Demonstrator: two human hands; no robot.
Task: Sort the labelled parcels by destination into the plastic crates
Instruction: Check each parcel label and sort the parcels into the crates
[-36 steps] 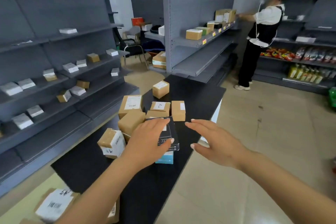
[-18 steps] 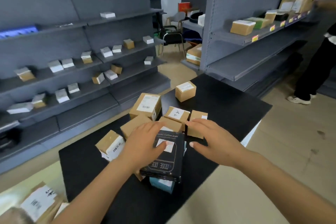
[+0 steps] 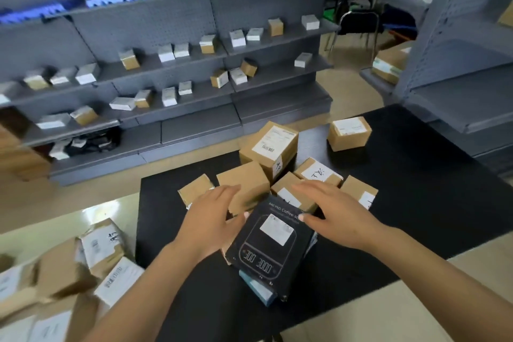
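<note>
Both my hands are now closing in on the black scale box, left hand and right hand flat-fingered at its far corners, gripping nothing, brown parcels just behind it, suggesting pickup next

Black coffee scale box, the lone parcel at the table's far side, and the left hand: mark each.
black coffee scale box (image 3: 273, 247), head view, on its printed top face.
lone parcel (image 3: 350, 134), head view, on its front top edge below the label.
left hand (image 3: 212, 219), head view, back of the hand.
</note>
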